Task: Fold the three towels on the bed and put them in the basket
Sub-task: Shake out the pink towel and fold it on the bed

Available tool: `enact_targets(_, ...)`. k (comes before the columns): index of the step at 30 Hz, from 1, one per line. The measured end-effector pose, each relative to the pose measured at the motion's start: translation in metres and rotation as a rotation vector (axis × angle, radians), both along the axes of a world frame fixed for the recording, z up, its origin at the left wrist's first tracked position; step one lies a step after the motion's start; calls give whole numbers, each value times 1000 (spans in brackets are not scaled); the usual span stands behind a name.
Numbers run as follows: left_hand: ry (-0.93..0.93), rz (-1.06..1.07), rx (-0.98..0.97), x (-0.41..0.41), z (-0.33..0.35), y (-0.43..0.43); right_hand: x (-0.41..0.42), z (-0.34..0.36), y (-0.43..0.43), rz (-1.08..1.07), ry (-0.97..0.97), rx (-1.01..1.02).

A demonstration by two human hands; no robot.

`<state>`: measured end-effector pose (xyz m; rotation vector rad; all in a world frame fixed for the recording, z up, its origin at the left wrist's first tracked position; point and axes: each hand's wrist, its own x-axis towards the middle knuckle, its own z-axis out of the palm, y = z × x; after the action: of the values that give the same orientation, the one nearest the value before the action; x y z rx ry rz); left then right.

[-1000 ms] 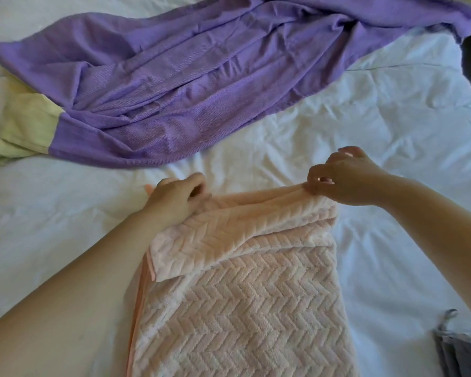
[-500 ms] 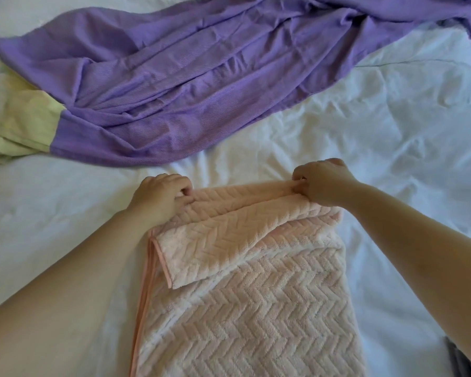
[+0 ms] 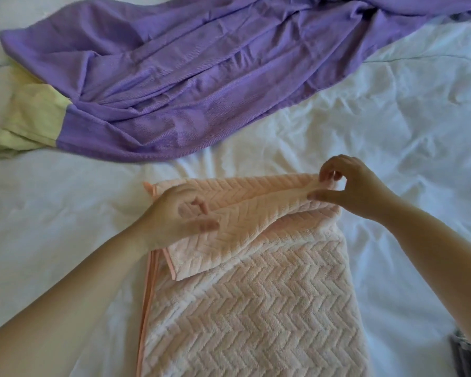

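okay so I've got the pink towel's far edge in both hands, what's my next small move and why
Probably draw that edge toward you over the pink towel. Your left hand and right hand each pinch a far corner, and only a short flap is folded over so far; most of it lies flat.

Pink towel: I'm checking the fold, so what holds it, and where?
Both hands hold the pink towel at its far folded edge: the left hand near the left corner, the right hand pinching the right corner.
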<state>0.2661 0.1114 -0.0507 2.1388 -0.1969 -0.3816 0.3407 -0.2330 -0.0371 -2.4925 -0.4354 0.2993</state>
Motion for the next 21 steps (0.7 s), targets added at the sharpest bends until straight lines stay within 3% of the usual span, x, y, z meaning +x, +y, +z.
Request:
enact_targets(5,-74,-318,486,-31,-13,-4,-16,-21,-11,-32,69,-109)
enact_targets(7,-147,-312,527,-35,-15,-3,-15,-27,-7,-85,36,-106)
enact_targets(10,-326,-112,432,-30,-15,8,-2,-25,-4,-43,-12,-179)
enact_targets(12,-197,183,268,-20,-10,15,13,-15,-3,8,-25,-184)
enact_targets(15,147,571,-46,8,-10,27,35,-7,0,25,-26,-193)
enact_targets(18,339,653,-134,20,-10,37,41,-14,-1,63,120,-319)
enact_targets(21,333,634,-66,17,-25,39,37,-21,-12,88,263,-468)
